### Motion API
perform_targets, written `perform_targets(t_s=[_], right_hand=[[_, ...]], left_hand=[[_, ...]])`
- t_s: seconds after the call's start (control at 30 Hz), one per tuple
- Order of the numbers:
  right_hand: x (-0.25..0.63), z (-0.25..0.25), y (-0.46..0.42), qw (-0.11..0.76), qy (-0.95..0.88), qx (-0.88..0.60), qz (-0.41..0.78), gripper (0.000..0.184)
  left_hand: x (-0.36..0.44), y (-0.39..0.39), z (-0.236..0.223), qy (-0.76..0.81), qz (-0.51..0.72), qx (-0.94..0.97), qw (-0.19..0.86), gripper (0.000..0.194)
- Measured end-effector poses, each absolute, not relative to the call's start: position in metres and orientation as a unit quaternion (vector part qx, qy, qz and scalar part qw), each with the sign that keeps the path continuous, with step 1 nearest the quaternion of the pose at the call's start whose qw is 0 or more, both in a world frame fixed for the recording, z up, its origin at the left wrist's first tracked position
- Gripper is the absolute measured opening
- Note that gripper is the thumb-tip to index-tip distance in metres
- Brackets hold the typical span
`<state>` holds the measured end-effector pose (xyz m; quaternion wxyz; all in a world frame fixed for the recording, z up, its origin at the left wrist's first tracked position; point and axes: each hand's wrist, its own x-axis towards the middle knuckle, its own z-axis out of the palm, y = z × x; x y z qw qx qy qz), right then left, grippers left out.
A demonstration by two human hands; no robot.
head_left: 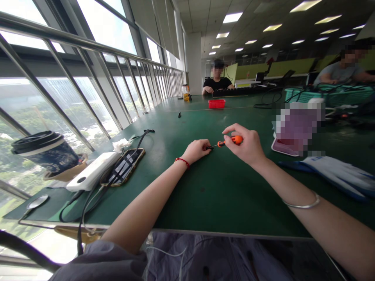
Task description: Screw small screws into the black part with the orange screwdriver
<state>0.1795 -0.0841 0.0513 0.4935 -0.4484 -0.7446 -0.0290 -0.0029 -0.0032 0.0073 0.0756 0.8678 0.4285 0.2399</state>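
Observation:
My left hand [197, 151] rests on the green table [222, 195], its fingers closed on a small black part [209, 148]. What kind of part it is, I cannot make out. In my right hand [245, 144] is a screwdriver [237, 139] with an orange and black handle, held between thumb and fingers with the index finger raised. The screwdriver lies nearly level, and its thin metal shaft points left to the black part. Whether the tip touches the part is too small to tell.
At left lie a phone [123, 168] with cables, a white power bank [93, 171] and a lidded cup [47, 152]. Ahead are a red tray [216, 104] and a small black piece [179, 115]. Gloves [340, 173] and a green basket [336, 95] are right. Two people sit beyond.

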Motion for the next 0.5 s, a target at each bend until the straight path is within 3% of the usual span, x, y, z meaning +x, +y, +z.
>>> perform_targets(t_s=[0.17,0.27,0.37,0.5], right_hand=[[0.1794,0.0506,-0.0835,0.521,-0.742,-0.419,-0.047,0.027],[0.1795,0.0495,-0.0829,0.5,-0.748,-0.435,-0.031,0.014],[0.1789,0.0493,-0.0829,0.504,-0.738,-0.447,-0.034,0.012],[0.1786,0.0495,-0.0826,0.526,-0.729,-0.437,-0.041,0.028]], left_hand=[[-0.0025,-0.0034,0.0073,0.43,0.239,0.868,0.072,0.01],[-0.0024,-0.0044,0.0078,0.431,0.238,0.867,0.072,0.011],[-0.0024,-0.0052,0.0084,0.432,0.237,0.867,0.073,0.011],[-0.0026,-0.005,0.0086,0.433,0.235,0.867,0.076,0.011]])
